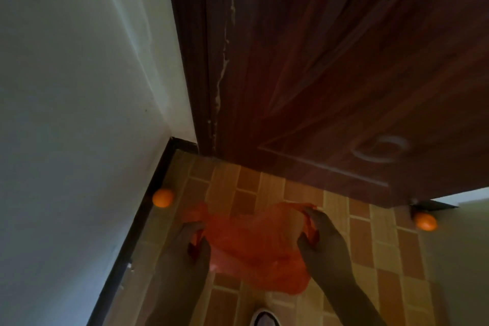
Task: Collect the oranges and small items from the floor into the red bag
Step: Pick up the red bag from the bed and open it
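A thin red plastic bag (254, 249) hangs between my two hands above the tiled floor. My left hand (193, 241) grips its left handle and my right hand (321, 235) grips its right handle, stretching the mouth apart. One orange (163, 197) lies on the floor against the black skirting at the left. A second orange (425, 221) lies at the right, by the bottom corner of the door. No other small items show.
A dark wooden door (330, 74) stands straight ahead, with a white wall (74, 87) on the left meeting it in a corner. The floor (370, 259) has brick-pattern orange tiles. A shoe tip (265, 319) shows at the bottom edge.
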### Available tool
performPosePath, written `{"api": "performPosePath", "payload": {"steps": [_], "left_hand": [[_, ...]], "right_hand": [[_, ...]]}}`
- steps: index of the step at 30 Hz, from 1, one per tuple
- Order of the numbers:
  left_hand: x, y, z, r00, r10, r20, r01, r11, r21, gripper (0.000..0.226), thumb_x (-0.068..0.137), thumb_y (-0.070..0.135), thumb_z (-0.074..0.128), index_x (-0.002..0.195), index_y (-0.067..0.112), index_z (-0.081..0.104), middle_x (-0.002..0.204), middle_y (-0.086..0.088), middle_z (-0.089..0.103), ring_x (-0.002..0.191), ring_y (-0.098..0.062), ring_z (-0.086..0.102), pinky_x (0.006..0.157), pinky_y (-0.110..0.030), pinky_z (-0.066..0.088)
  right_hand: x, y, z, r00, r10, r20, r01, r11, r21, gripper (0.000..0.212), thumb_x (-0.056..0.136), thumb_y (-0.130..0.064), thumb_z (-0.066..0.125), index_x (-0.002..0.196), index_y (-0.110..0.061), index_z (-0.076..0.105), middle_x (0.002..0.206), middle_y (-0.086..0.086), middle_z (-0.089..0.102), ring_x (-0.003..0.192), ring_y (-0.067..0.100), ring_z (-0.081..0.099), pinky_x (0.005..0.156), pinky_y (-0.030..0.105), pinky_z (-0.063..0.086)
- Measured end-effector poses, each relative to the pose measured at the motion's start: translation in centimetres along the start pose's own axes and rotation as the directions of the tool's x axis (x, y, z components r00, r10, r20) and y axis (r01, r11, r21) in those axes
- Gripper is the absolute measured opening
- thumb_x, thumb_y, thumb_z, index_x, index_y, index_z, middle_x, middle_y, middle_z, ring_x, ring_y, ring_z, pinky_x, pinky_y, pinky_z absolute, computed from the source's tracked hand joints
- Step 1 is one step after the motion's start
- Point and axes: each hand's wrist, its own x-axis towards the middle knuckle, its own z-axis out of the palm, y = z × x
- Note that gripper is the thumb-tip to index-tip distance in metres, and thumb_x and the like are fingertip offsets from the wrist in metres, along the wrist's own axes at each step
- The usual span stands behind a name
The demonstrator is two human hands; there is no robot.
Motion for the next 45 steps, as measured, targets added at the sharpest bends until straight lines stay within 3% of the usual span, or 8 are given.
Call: {"api": "performPosePath", "payload": {"steps": [3, 8, 12, 19, 26, 30, 37, 45], "left_hand": [[1.7, -1.9, 1.1, 0.999, 0.050, 0.021, -0.051, 0.996, 0.074, 0.039, 0.086, 0.016, 0.079, 0.118, 0.036, 0.072, 0.094, 0.022, 0.062, 0.070, 0.003, 0.059, 0.060, -0.018, 0.042], [7.6, -4.6, 4.1, 0.991, 0.123, 0.055, -0.127, 0.988, 0.083, 0.046, 0.087, 0.009, 0.072, 0.126, 0.032, 0.067, 0.134, 0.003, 0.059, 0.072, -0.010, 0.063, 0.058, -0.032, 0.053], [9.8, -5.7, 5.6, 0.986, 0.166, 0.029, -0.167, 0.936, 0.311, 0.052, 0.082, 0.015, 0.076, 0.130, 0.029, 0.065, 0.140, -0.004, 0.046, 0.121, -0.027, 0.050, 0.089, -0.049, 0.056], [9.6, -5.9, 6.9, 0.840, 0.539, 0.067, -0.536, 0.803, 0.260, 0.045, 0.083, 0.042, 0.078, 0.126, 0.031, 0.067, 0.149, 0.000, 0.049, 0.145, -0.028, 0.035, 0.117, -0.054, 0.035], [8.4, -8.0, 7.8, 0.902, 0.226, 0.368, -0.363, 0.859, 0.362, 0.087, 0.074, 0.077, 0.070, 0.150, 0.044, 0.045, 0.168, 0.002, 0.021, 0.155, -0.031, 0.013, 0.123, -0.061, 0.021], [8.3, -9.1, 8.4, 0.902, 0.095, 0.422, -0.272, 0.883, 0.383, 0.110, 0.070, 0.078, 0.073, 0.160, 0.042, 0.024, 0.170, 0.001, 0.012, 0.157, -0.033, 0.007, 0.123, -0.064, 0.017], [7.7, -10.0, 8.1, 0.891, 0.069, 0.449, -0.263, 0.883, 0.388, 0.114, 0.068, 0.074, 0.077, 0.161, 0.043, 0.018, 0.170, 0.002, 0.006, 0.157, -0.034, 0.005, 0.122, -0.065, 0.018], [7.9, -12.2, 7.8, 0.855, -0.092, 0.510, -0.211, 0.836, 0.506, 0.116, 0.073, 0.052, 0.083, 0.163, 0.040, 0.011, 0.169, -0.001, 0.006, 0.157, -0.037, 0.000, 0.121, -0.068, 0.016]], "right_hand": [[2.4, 1.5, 1.0, 0.997, -0.065, -0.033, 0.063, 0.996, -0.063, 0.068, 0.084, -0.012, 0.072, 0.145, -0.035, 0.053, 0.142, -0.010, 0.059, 0.113, 0.020, 0.067, 0.088, 0.028, 0.049], [4.3, 3.3, 3.4, 0.989, -0.130, -0.064, 0.120, 0.983, -0.141, 0.076, 0.083, -0.013, 0.073, 0.151, -0.032, 0.046, 0.149, -0.007, 0.055, 0.115, 0.022, 0.067, 0.086, 0.031, 0.052], [4.0, 4.4, 5.3, 0.983, -0.168, -0.071, 0.152, 0.970, -0.191, 0.080, 0.085, -0.015, 0.075, 0.156, -0.030, 0.041, 0.158, -0.007, 0.046, 0.126, 0.020, 0.062, 0.094, 0.028, 0.050], [3.2, 3.5, 7.7, 0.972, -0.221, -0.079, 0.196, 0.949, -0.248, 0.075, 0.080, -0.029, 0.076, 0.149, -0.029, 0.047, 0.148, -0.009, 0.041, 0.113, 0.022, 0.064, 0.090, 0.042, 0.056], [3.1, 1.5, 7.8, 0.964, -0.263, -0.045, 0.173, 0.744, -0.646, 0.082, 0.067, -0.073, 0.069, 0.136, -0.031, 0.061, 0.139, 0.000, 0.042, 0.131, 0.026, 0.042, 0.114, 0.051, 0.038], [4.9, -0.8, 8.0, 0.862, -0.499, 0.087, 0.433, 0.638, -0.637, 0.085, 0.069, -0.074, 0.065, 0.140, -0.026, 0.060, 0.154, 0.001, 0.034, 0.147, 0.028, 0.032, 0.122, 0.058, 0.026], [9.5, -3.1, 13.8, 0.714, -0.342, 0.611, 0.692, 0.477, -0.542, 0.118, 0.076, -0.067, 0.077, 0.166, -0.025, 0.012, 0.172, 0.010, 0.012, 0.158, 0.032, 0.012, 0.126, 0.055, 0.014], [9.4, 1.9, 19.1, 0.744, -0.177, 0.644, 0.556, 0.699, -0.450, 0.070, 0.098, -0.039, 0.064, 0.160, -0.034, 0.032, 0.158, 0.003, 0.048, 0.135, 0.026, 0.054, 0.105, 0.035, 0.049]]}}
